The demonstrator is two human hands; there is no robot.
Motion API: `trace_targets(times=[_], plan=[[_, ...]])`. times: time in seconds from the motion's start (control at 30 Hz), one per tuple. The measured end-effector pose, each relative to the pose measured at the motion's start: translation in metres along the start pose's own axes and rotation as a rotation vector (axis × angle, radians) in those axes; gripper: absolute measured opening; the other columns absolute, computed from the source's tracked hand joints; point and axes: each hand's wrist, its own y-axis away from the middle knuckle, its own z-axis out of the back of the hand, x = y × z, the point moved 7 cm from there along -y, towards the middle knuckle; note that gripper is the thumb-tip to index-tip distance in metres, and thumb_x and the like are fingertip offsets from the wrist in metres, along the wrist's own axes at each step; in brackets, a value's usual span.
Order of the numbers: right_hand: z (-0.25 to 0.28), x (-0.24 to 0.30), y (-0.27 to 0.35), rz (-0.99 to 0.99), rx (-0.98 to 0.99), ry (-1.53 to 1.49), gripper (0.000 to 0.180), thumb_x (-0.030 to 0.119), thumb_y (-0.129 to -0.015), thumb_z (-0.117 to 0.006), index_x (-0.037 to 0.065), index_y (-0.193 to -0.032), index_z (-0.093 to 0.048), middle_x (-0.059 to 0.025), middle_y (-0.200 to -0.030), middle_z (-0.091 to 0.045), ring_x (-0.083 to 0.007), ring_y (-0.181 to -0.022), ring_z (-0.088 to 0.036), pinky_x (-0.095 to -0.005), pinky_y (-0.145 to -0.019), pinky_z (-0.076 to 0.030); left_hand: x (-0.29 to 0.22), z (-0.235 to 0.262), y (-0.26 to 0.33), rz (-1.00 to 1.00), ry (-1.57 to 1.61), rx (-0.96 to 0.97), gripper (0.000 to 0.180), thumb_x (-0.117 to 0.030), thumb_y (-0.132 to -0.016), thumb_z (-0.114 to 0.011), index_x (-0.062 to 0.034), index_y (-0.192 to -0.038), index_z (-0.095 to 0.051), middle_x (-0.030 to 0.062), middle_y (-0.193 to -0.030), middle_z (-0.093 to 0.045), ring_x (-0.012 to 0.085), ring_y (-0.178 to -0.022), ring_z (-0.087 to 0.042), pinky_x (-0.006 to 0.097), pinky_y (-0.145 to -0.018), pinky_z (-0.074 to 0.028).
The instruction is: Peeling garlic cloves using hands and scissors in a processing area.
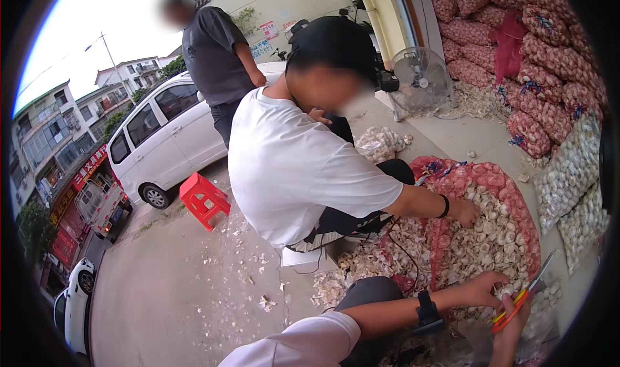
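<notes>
A pile of garlic (481, 241) lies in an open mesh sack (526, 222) on the ground, with a crouching person (294, 167) just left of it, one hand in the pile. Stacked garlic sacks (536, 57) rise behind the pile to the right, and a fan (420, 80) stands left of that stack. A stool (203, 199) sits left of the crouching person, with a van (165, 138) behind it.

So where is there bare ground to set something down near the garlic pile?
Bare concrete lies left of the red stool, towards the white van, and between the fan and the stacked mesh sacks. Around the garlic pile, it is crowded with husks, a co-worker's hand and scissors.
</notes>
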Motion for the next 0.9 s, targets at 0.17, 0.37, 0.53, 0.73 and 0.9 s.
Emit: trace_targets(times=[0.17, 0.37, 0.53, 0.73, 0.9], plan=[[0.000, -0.002, -0.002, -0.002, 0.001, 0.119, 0.021, 0.013, -0.086, -0.065, 0.009, -0.099, -0.049, -0.0004, -0.075, -0.052, -0.0083, -0.060, -0.051, -0.0215, -0.054, -0.041, 0.004, 0.004, -0.002, -0.031, 0.101, 0.001, 0.038, -0.010, -0.073, -0.076, 0.0008, -0.106, -0.063, 0.0032, -0.088, -0.065, 0.0109, -0.077, -0.058, 0.026, -0.067, -0.047], [0.003, -0.001, -0.001, -0.072, 0.021, 0.056, 0.019, 0.014, -0.088, -0.062, 0.010, -0.102, -0.050, -0.0019, -0.082, -0.057, -0.0101, -0.067, -0.057, -0.0224, -0.054, -0.045, 0.002, 0.007, 0.004, 0.067, 0.387, 0.110, 0.033, -0.003, -0.077, -0.075, 0.0006, -0.108, -0.065, 0.0030, -0.096, -0.067, 0.0086, -0.087, -0.060, 0.026, -0.074, -0.051], [0.012, -0.003, -0.002, -0.058, -0.037, 0.086, 0.019, 0.013, -0.089, -0.062, 0.010, -0.104, -0.051, -0.0021, -0.089, -0.059, -0.0118, -0.073, -0.061, -0.0229, -0.056, -0.047, 0.002, 0.004, 0.001, 0.124, 0.397, 0.121, 0.036, -0.001, -0.076, -0.076, 0.0006, -0.110, -0.066, 0.0048, -0.099, -0.068, 0.0093, -0.089, -0.061, 0.027, -0.078, -0.052], [0.001, -0.007, -0.002, -0.091, 0.025, 0.027, 0.019, 0.009, -0.088, -0.065, 0.008, -0.104, -0.054, -0.0031, -0.093, -0.059, -0.0124, -0.075, -0.061, -0.0244, -0.059, -0.048, 0.004, 0.019, 0.008, 0.099, 0.434, 0.072, 0.051, 0.005, -0.074, -0.077, 0.0007, -0.122, -0.059, 0.0071, -0.103, -0.069, 0.0117, -0.092, -0.063, 0.027, -0.079, -0.052], [0.006, -0.005, -0.002, -0.085, 0.066, 0.021, 0.018, 0.009, -0.089, -0.065, 0.006, -0.104, -0.055, -0.0027, -0.092, -0.059, -0.0110, -0.070, -0.059, -0.0239, -0.060, -0.049, 0.000, 0.017, 0.006, 0.119, 0.443, 0.106, 0.056, 0.006, -0.074, -0.077, 0.0014, -0.126, -0.055, 0.0103, -0.106, -0.069, 0.0134, -0.096, -0.063, 0.027, -0.082, -0.052]])
